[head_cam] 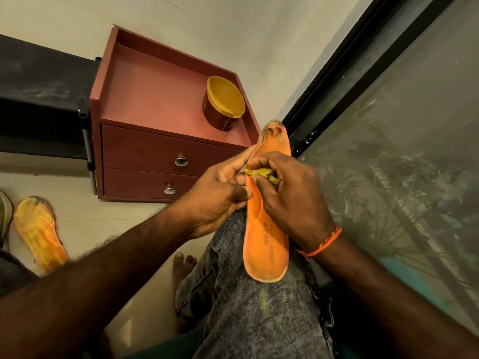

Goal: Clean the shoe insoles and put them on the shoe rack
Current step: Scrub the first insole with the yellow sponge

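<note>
An orange insole lies lengthwise on my jeans-clad knee, its worn toe end pointing away toward the window. My left hand grips its left edge, thumb on the top face. My right hand presses a small crumpled yellow cloth against the insole's middle, fingers curled round the cloth. A second orange and yellow insole lies on the floor at the far left. The dark fabric shoe rack stands at the left against the wall.
A maroon two-drawer cabinet stands ahead, with a round yellow-lidded tub on its top. A black-framed glass window fills the right side. Part of another shoe item shows at the left edge. My bare foot rests on the tiled floor.
</note>
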